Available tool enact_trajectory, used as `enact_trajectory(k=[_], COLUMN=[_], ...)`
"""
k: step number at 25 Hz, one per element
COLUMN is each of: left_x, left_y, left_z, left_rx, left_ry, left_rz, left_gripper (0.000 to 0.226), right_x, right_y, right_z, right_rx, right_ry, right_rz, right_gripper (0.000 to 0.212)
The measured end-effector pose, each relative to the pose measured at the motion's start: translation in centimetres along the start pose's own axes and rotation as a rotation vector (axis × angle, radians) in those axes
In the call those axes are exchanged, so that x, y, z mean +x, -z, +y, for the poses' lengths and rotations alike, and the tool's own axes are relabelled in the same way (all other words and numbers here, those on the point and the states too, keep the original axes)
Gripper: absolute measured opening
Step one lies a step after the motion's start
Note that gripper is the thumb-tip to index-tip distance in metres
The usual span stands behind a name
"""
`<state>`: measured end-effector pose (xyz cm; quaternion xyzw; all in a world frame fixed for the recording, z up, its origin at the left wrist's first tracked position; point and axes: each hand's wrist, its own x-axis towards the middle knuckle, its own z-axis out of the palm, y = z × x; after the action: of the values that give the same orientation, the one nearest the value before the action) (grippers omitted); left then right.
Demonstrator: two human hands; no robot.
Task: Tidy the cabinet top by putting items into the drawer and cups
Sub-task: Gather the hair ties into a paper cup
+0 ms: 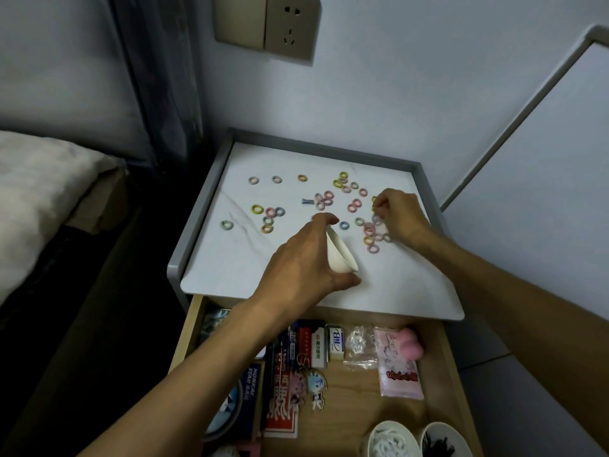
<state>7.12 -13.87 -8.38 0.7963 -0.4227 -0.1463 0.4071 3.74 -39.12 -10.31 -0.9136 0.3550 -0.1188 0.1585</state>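
Several small pastel hair ties (324, 199) lie scattered over the white marble cabinet top (230, 258). My left hand (303, 262) grips a white paper cup (339, 252), tilted on its side just above the top, mouth toward the far left. My right hand (398, 216) rests at the right side of the top, fingers pinched on a yellowish-green hair tie (374, 200); more ties lie under and beside it. A small blue clip (307, 201) sits mid-top. Below, the wooden drawer (356, 390) stands pulled out.
The drawer holds pens, an eraser (336, 339), keychain figures (316, 389), a pink packet (398, 374) and two white cups (393, 440) at the front right. A grey raised rim (197, 219) edges the top. A bed (39, 199) lies left; a wall socket (290, 26) is above.
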Motion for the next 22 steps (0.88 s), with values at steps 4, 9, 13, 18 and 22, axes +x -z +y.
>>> enact_trajectory(k=[4,9,13,18,22], left_x=[0.3,0.1,0.1,0.2,0.1], left_y=[-0.2,-1.5,-1.8,-1.9,-1.6], left_z=[0.1,0.3,0.3,0.0,-0.2], left_rx=[-0.007,-0.034,-0.01,-0.019,-0.02], left_ry=[0.012,-0.018,0.001,0.016,0.007], left_rz=[0.0,-0.019,-0.001,0.004,-0.007], left_gripper=[0.087,0.085,0.083,0.086,0.086], right_x=[-5.4,-12.2,-10.6,-6.3,-5.1], right_y=[2.8,2.2,2.8,1.0,-1.6], right_z=[-3.2,-6.2,-4.6,2.3,4.4], right_rx=[0.454,0.467,0.703,0.269,0.045], right_ry=[0.036,0.389,0.271,0.009,0.201], right_rz=[0.073,-0.241,-0.169,0.064,-0.06], right_gripper=[0.008,0.021,0.018,0.026,0.034])
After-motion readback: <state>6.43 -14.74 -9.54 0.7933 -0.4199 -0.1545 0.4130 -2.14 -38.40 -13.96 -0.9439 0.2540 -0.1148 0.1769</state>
